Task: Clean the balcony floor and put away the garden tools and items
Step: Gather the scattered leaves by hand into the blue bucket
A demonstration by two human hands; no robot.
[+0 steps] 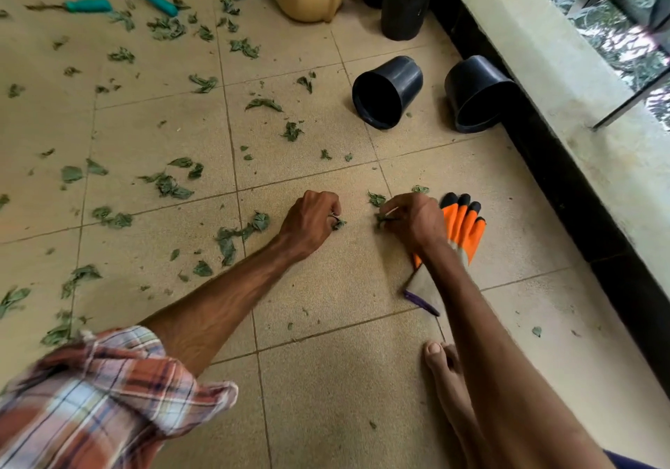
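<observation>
head cam | looks forward-down | close over tiled floor [326, 287]

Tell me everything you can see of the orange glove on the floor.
The orange glove lies flat on the tiled floor, right of the right hand. Its four finger sleeves are orange with black pointed tips, aimed away from the person; the cuff looks grey fabric with a purple hem. The right wrist crosses over its middle, hiding the palm; whether they touch cannot be told.

Lower left, a rolled plaid sleeve [108, 396] in rust, white and navy on the left arm [224, 305]; lower right, a bare foot [444, 378].
</observation>
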